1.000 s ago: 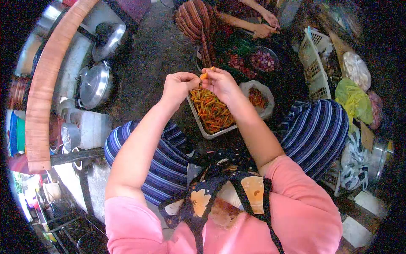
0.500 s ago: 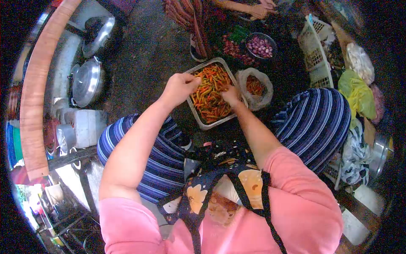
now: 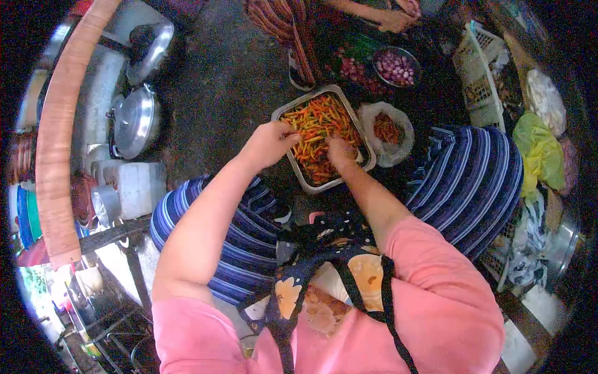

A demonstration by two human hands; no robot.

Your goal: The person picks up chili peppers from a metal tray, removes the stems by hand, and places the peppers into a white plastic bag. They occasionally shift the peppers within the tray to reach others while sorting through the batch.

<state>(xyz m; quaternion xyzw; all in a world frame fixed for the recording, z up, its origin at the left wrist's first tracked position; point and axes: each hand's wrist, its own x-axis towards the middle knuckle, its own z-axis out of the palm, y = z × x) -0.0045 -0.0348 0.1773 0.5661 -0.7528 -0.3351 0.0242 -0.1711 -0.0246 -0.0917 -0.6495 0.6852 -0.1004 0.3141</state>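
A rectangular metal tray (image 3: 369, 146) full of red, orange and green chili peppers (image 3: 321, 118) lies on the dark floor between my knees. Over its left rim is my left hand (image 3: 271, 144), with thumb and fingers pinched together. Whatever is in that pinch is too small to make out. My right hand (image 3: 341, 154) reaches down into the peppers at the right side of the tray, its fingers bent together and the tips partly hidden. Close by on the right stands an opened clear plastic bag (image 3: 403, 128) with small reddish pieces (image 3: 387, 128) in it.
A bowl of shallots (image 3: 395, 67) and loose reddish pieces lie beyond the tray, near another person's hands (image 3: 398, 20). Lidded metal pots (image 3: 136, 121) stand at the left. A plastic crate (image 3: 479, 75) and a yellow-green bag (image 3: 537, 153) are at the right.
The view has shifted a little, so most things appear farther right. My left hand has come slightly nearer to me along the tray's left rim. My right hand stays among the peppers.
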